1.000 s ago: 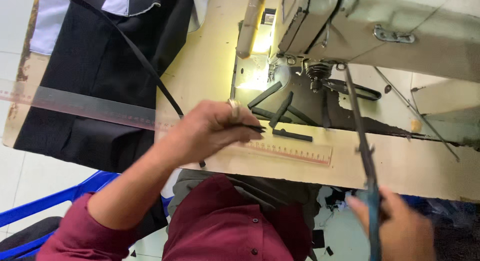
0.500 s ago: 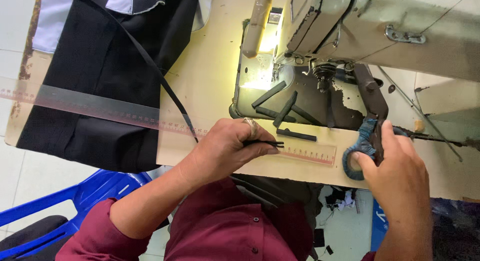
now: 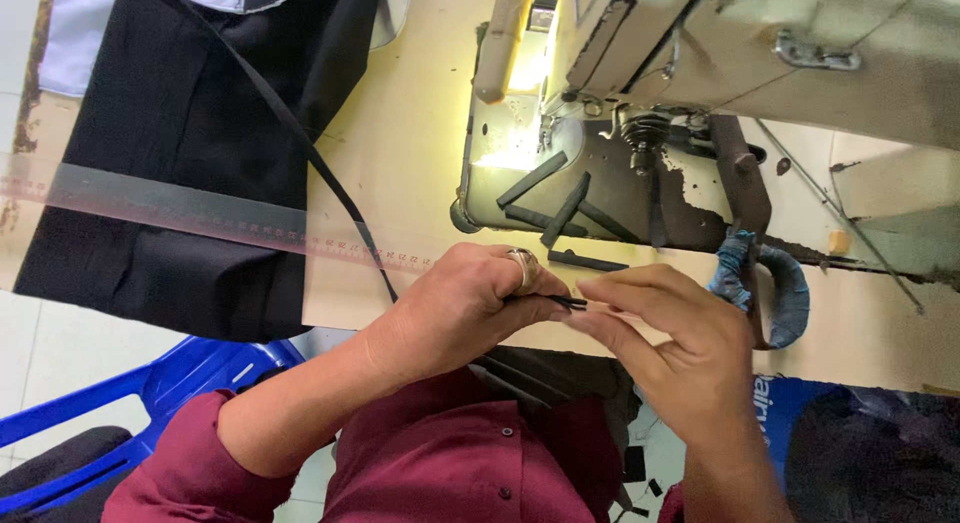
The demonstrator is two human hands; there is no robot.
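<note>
Left hand [image 3: 455,308] pinching strap [image 3: 300,148] end at table edge | right hand [image 3: 665,338] closing on its tip | I am judging: cut strips [image 3: 560,208] lying by the machine [image 3: 700,73], long strap remaining.

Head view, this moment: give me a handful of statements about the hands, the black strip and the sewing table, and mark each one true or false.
1. Both hands meet at the end of the long black strip. True: the left hand and the right hand pinch it between their fingertips.
2. The right hand is holding the scissors. False: the scissors with blue-wrapped handles lie on the table beside it.
3. A clear ruler lies across the black cloth. True.
4. The short black strips sit on the sewing machine's bed. True.
5. The left hand wears no ring. False: a ring shows on one finger.
</note>
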